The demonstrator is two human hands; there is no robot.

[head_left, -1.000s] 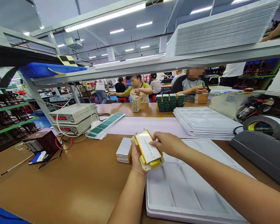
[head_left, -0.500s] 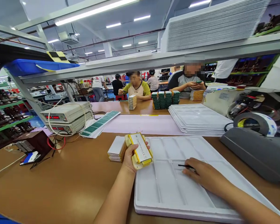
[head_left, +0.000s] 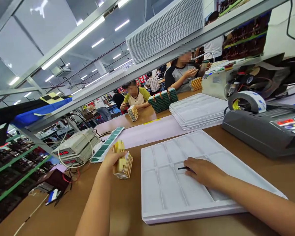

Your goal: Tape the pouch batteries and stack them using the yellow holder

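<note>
My left hand is closed around a yellowish holder, turned edge-on and slightly blurred. It is right over a stack of flat battery packs, and I cannot tell whether the two touch. Whether a battery pack still sits in the holder is hidden from this side. My right hand pinches a thin black tool, its tip pointing left. That hand rests over the white compartment tray, near its middle.
More white trays lie stacked behind. A grey tape dispenser with a tape roll stands at right. Green-printed sheets and power supplies are at left. Across the bench, two people work beside stacks of green boards.
My left hand has moved left from the tray's edge to the battery stack and tipped the holder, so the battery's white face no longer shows. The view has tilted; my right hand stays over the tray.
</note>
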